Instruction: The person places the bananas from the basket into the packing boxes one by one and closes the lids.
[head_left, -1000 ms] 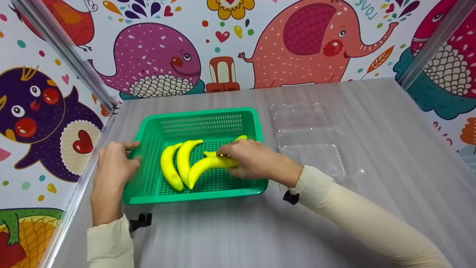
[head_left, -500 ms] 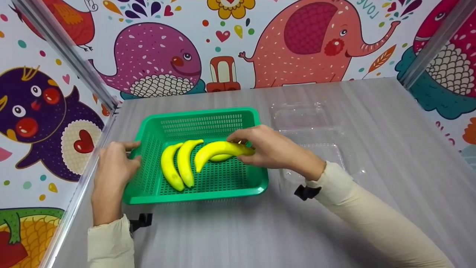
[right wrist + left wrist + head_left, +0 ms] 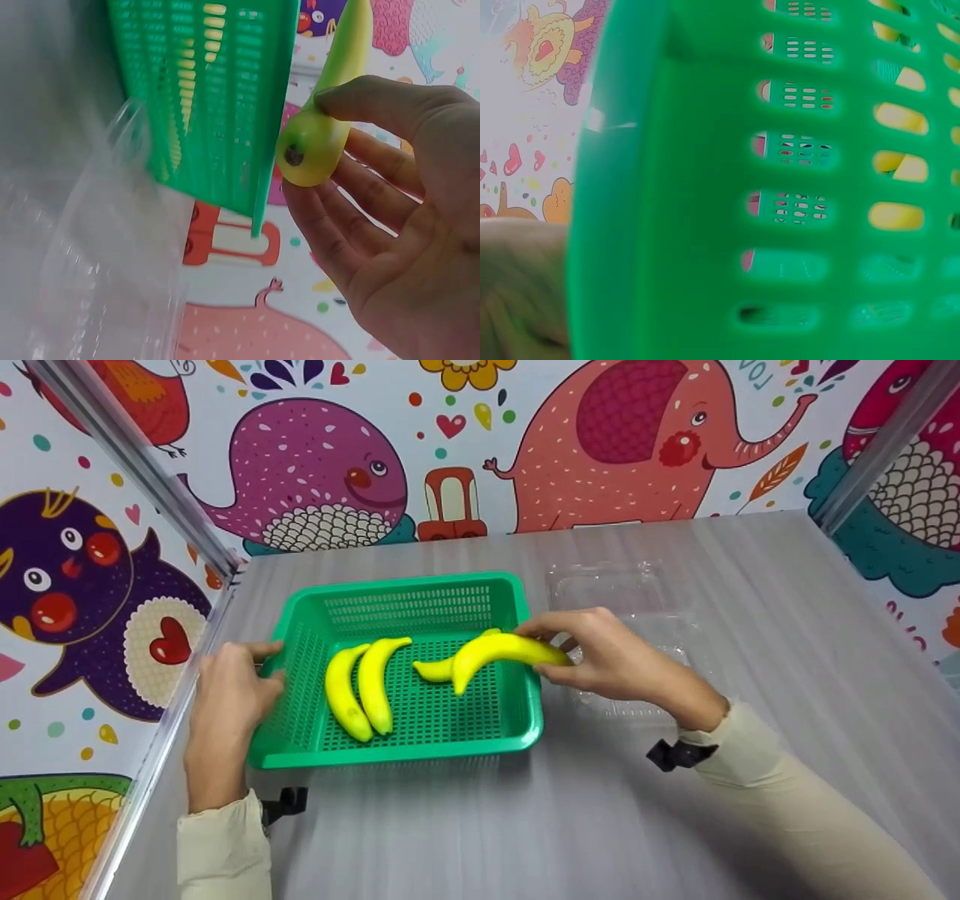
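Note:
My right hand [image 3: 615, 660] pinches a yellow banana [image 3: 502, 649] by one end, thumb on one side and fingers on the other. The banana [image 3: 315, 142] slants over the basket's right rim, its far tip pointing down inside. Below it in the head view, another banana [image 3: 433, 670] lies in the green plastic basket [image 3: 405, 751], partly hidden. Two more bananas, an outer one [image 3: 345, 697] and an inner one [image 3: 375, 690], rest side by side on the left of the basket floor. My left hand [image 3: 229, 705] holds the basket's left rim; the perforated wall [image 3: 697, 180] fills the left wrist view.
A clear plastic clamshell box [image 3: 607, 585] lies opened on the grey table [image 3: 465, 825], right of the basket and partly behind my right hand. Printed cartoon panels [image 3: 465, 457] with metal corner posts [image 3: 142, 472] stand around the table's back and sides.
My right hand has lifted a banana from the basket floor and carried it rightward to over the right rim. The left hand stays at the left rim.

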Available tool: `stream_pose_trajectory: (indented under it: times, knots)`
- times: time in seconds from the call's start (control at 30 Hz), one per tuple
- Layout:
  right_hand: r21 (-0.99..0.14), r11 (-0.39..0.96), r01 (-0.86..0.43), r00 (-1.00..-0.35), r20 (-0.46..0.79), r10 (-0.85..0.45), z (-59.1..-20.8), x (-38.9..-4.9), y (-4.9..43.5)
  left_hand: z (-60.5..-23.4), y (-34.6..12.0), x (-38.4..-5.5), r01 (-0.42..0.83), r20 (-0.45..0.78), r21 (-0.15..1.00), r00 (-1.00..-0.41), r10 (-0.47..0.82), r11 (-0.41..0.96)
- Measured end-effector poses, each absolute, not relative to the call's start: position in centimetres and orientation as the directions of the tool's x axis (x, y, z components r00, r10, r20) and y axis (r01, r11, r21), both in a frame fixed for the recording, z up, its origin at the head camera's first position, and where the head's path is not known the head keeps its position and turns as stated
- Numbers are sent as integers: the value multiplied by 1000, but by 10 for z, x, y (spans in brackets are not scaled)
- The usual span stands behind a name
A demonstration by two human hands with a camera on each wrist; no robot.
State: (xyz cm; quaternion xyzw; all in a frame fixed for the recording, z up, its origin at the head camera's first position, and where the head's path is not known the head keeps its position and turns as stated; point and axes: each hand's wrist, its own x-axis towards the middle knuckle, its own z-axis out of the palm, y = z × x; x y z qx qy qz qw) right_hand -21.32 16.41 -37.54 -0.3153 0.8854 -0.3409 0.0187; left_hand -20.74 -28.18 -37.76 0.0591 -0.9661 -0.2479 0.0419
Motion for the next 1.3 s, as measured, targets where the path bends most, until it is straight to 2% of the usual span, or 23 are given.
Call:
stream_pose_trajectory:
  times: [0.2,0.6,1.0,1.3]
  knots:
    - [-628,586,-512,-828,179,-532,-383,-211,191,-378,-282,-207,-94,66,471,-988,-142,877]
    - [-620,657,-429,-891,172,-420,-403,-211,245,-377,-280,-208,-123,18,492,-988,-151,862]
    - [-621,697,-357,-931,180,-317,-417,-213,282,-378,-280,-206,-101,53,498,-988,-147,861]
    - [-615,732,-293,-953,122,-278,-422,-216,299,-378,-279,-206,-98,68,489,-986,-150,867]
